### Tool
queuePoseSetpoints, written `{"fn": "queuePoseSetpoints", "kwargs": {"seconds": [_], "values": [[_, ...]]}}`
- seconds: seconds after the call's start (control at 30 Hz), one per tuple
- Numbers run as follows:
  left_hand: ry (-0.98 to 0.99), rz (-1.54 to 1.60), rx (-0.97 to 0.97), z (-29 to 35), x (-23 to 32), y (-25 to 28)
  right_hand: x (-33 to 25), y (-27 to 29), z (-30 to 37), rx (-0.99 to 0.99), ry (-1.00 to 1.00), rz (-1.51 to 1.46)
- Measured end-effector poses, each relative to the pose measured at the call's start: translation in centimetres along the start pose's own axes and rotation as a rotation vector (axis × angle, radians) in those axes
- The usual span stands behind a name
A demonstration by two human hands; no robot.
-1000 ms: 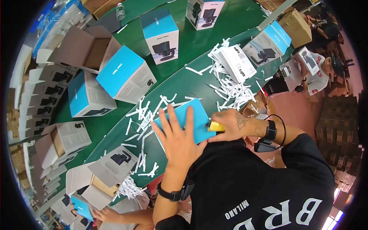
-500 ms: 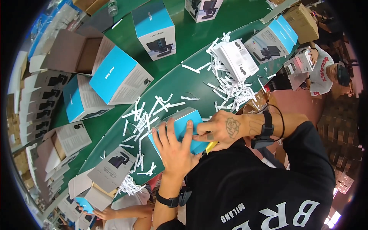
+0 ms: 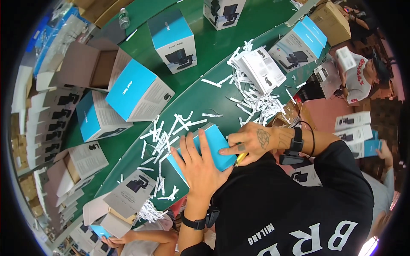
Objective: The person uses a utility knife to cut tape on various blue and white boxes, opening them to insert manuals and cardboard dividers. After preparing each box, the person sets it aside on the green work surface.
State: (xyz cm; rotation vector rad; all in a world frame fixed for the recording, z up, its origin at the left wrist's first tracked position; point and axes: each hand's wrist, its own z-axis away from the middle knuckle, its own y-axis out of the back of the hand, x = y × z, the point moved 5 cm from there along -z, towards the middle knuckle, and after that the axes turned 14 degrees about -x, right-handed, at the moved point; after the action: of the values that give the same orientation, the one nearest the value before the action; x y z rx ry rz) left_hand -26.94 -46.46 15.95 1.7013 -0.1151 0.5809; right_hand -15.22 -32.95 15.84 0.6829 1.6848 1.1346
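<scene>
A blue-topped box (image 3: 212, 145) lies at the near edge of the green table, in front of my body. My left hand (image 3: 197, 164) lies across its top with the fingers stretched out and spread. From the right, my right hand (image 3: 252, 144) reaches the box, its index finger pointing onto the blue face. Its other fingers are curled round a slim yellow tool (image 3: 241, 158), which is mostly hidden, so I cannot make out its kind. White paper strips (image 3: 160, 138) lie scattered just beyond the box.
Blue and white product boxes (image 3: 139, 91) stand on the far table, with a plastic bottle (image 3: 124, 18) behind. A white carton (image 3: 261, 69) rests on a strip pile (image 3: 260, 102). At lower left, a co-worker's hands (image 3: 113, 241) hold an open box (image 3: 113, 213). Other people work at right.
My right hand stays at the box's right side with the yellow tool, its index finger slightly shifted. A person carrying boxes has come into view at right. The view has shifted slightly.
</scene>
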Motion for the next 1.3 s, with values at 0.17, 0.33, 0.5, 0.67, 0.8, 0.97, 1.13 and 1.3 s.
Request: {"fn": "queuePoseSetpoints", "kwargs": {"seconds": [0.17,0.33,0.5,0.67,0.8,0.97,1.13,1.3], "values": [[-0.127,0.040,0.116,0.5,0.0,-0.2,-0.7,-1.2,0.8,0.108,0.071,0.030],[-0.111,-0.048,-0.042,1.1,-0.1,1.0,-1.7,1.2,1.6,0.102,0.012,-0.005],[0.028,0.039,-0.005,-3.2,-1.4,5.0,1.1,2.8,5.5,0.665,-0.395,-0.482],[0.105,0.264,0.152,-15.7,1.8,9.1,8.1,2.7,8.4,1.405,-0.763,-1.144],[0.426,0.217,0.079,-29.5,6.5,11.5,10.8,2.2,8.3,1.405,-0.779,-1.117],[0.686,0.278,0.206,-40.5,9.8,12.5,9.5,0.9,11.6,1.493,-0.791,-1.138],[0.632,0.093,0.244,-46.2,6.7,9.1,7.1,-1.9,14.4,1.374,-0.950,-1.241],[-0.034,-0.041,-0.036,-44.5,7.1,14.2,10.0,-3.0,19.7,1.005,-1.215,-0.655]]}}
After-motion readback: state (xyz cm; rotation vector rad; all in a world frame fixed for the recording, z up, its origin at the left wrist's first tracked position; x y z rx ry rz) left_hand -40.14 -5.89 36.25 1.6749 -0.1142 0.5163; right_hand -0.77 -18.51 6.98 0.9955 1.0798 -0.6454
